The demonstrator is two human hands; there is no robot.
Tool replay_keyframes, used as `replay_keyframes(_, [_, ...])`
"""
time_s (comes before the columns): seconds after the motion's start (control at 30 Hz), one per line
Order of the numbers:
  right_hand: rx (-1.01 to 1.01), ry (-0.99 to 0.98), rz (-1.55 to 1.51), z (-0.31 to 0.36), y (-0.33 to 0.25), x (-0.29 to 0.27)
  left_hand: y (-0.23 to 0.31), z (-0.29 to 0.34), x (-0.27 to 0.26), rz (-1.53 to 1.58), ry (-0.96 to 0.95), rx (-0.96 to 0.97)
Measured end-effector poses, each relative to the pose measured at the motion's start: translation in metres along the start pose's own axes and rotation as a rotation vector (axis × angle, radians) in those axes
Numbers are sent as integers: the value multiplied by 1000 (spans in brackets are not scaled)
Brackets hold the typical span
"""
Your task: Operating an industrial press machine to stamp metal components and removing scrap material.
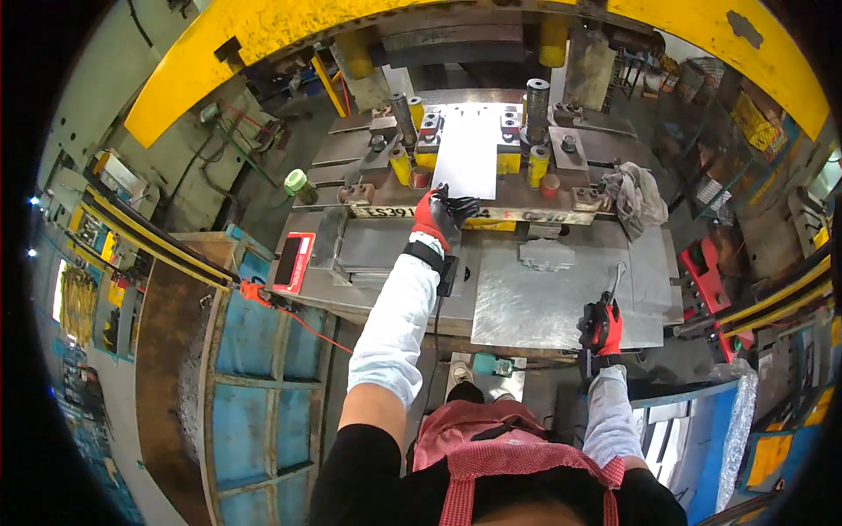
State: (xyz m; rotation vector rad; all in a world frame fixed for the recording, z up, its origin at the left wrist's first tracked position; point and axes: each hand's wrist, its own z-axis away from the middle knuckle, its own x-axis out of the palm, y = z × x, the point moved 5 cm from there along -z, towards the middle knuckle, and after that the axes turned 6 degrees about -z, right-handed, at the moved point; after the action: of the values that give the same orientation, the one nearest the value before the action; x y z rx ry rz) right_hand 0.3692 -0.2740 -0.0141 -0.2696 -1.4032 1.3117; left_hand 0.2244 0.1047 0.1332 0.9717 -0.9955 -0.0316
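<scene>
My left hand (445, 215), in a red and black glove, is at the near left corner of a bright flat metal sheet (467, 153). Its fingers appear closed on the sheet's near edge. The sheet lies between the posts of a press die (539, 215) and reaches toward the back. Lower right, my right hand (602, 330), gloved alike, grips a slim metal tool (617, 279) with a looped upper end. That hand is over the right part of a wide grey metal plate (526, 307). A small stack of cut metal pieces (546, 254) rests on this plate.
The yellow press frame (289, 39) arches overhead. Stacked metal plates (377, 245) and a red-bordered card (295, 262) lie left. A green-lidded jar (300, 186) stands farther back. A grey rag (633, 197) drapes the right side. A blue bin (263, 337) stands lower left.
</scene>
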Motion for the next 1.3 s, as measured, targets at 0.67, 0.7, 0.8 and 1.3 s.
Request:
replay_keyframes(0.67, [4,50,-62,-7,6,-13,3,3,5,-38,-34,107])
replay_keyframes(0.7, [17,47,-90,-10,7,-17,3,3,6,-25,-28,95])
replay_keyframes(0.8, [44,14,-65,-15,11,-21,2,4,8,-21,-42,88])
replay_keyframes(1.3, [115,-79,-292,-6,7,-9,-11,-20,-22,66,-49,-24])
